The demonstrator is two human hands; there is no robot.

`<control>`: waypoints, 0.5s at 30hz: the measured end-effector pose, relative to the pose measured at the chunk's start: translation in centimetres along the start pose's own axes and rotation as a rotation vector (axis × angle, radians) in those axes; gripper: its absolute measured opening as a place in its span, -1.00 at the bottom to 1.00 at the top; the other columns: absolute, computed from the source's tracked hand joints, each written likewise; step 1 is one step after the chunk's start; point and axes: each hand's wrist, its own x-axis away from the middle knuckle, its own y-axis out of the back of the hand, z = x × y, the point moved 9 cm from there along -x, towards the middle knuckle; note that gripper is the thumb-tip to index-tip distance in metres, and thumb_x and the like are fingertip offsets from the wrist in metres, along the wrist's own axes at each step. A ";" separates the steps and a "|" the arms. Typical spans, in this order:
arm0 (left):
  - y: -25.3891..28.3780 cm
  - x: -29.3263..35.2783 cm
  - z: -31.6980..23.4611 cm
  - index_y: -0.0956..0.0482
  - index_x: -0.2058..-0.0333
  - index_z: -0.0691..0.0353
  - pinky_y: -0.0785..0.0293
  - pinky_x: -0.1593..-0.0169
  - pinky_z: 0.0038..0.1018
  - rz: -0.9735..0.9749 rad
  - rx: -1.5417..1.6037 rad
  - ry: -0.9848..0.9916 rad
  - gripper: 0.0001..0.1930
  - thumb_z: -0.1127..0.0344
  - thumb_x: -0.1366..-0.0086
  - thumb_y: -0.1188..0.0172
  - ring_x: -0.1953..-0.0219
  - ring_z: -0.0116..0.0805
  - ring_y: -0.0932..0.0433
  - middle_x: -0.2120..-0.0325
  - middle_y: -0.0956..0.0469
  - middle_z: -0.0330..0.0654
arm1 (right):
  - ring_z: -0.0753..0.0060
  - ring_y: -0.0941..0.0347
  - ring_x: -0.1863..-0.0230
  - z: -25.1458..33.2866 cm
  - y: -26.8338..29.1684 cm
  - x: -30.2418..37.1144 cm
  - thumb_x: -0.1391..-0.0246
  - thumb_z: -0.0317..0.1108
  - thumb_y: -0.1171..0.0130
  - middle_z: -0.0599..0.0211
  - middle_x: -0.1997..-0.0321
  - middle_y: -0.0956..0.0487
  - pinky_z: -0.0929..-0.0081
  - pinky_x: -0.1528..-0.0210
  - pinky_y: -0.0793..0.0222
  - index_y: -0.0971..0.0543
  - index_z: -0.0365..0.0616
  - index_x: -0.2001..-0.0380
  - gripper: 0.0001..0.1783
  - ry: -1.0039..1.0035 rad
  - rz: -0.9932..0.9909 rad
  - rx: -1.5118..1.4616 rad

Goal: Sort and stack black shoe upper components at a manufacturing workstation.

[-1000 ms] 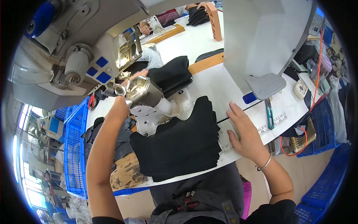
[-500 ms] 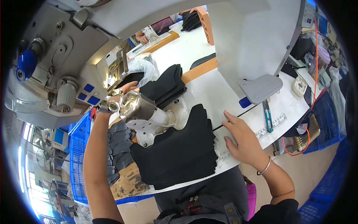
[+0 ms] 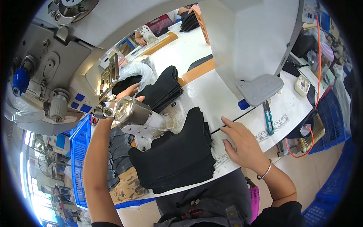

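My left hand (image 3: 127, 93) reaches behind the metal head of the sewing machine's post (image 3: 130, 111), which hides part of it. Its visible fingers are stretched and apart, beside the far stack of black cut pieces (image 3: 160, 90); whether they touch it I cannot tell. A larger stack of black cut pieces (image 3: 174, 159) lies at the table's near edge, in front of the post. To the right of that stack, my right hand (image 3: 244, 145) is open over the white tabletop, fingers spread, holding nothing.
The sewing machine's arm (image 3: 249, 38) arches overhead. Teal thread snips (image 3: 268, 119) lie by a printed ruler on the right. Overlapping grey pieces (image 3: 121, 151) lie left of the near stack, beside a blue crate (image 3: 78, 166). Across the table, a co-worker's hand (image 3: 141, 40) is visible.
My left hand shows more of its fingers, now extended past the post toward the far stack. My right hand has barely moved. The whole view has shifted slightly.
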 end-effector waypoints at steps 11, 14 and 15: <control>-1.2 0.3 0.9 -0.24 -0.21 0.23 -0.21 -0.18 -0.38 -0.037 0.084 0.171 -0.33 -0.19 -0.34 0.12 -0.12 -0.17 -0.38 -0.05 -0.41 0.08 | 0.00 -0.43 0.12 -0.3 0.1 0.1 0.13 -0.53 -0.17 -0.05 -0.02 -0.46 0.24 0.03 -0.36 -0.45 -0.34 0.20 -0.66 -0.011 -0.050 -0.042; -1.5 0.0 0.9 -0.22 -0.22 0.20 -0.18 -0.21 -0.39 -0.054 0.115 0.139 -0.34 -0.18 -0.36 0.16 -0.19 -0.15 -0.30 -0.09 -0.38 0.09 | 0.01 -0.43 0.14 -0.3 0.2 0.2 0.14 -0.53 -0.18 -0.04 -0.01 -0.46 0.24 0.06 -0.37 -0.45 -0.34 0.20 -0.66 -0.009 -0.039 -0.028; -1.8 -0.2 1.1 -0.22 -0.23 0.19 -0.17 -0.22 -0.40 -0.044 0.135 0.122 -0.35 -0.18 -0.36 0.16 -0.22 -0.16 -0.27 -0.11 -0.36 0.09 | 0.01 -0.43 0.14 -0.2 0.3 0.2 0.14 -0.53 -0.18 -0.04 -0.01 -0.46 0.24 0.06 -0.37 -0.45 -0.34 0.20 -0.66 -0.006 -0.040 -0.028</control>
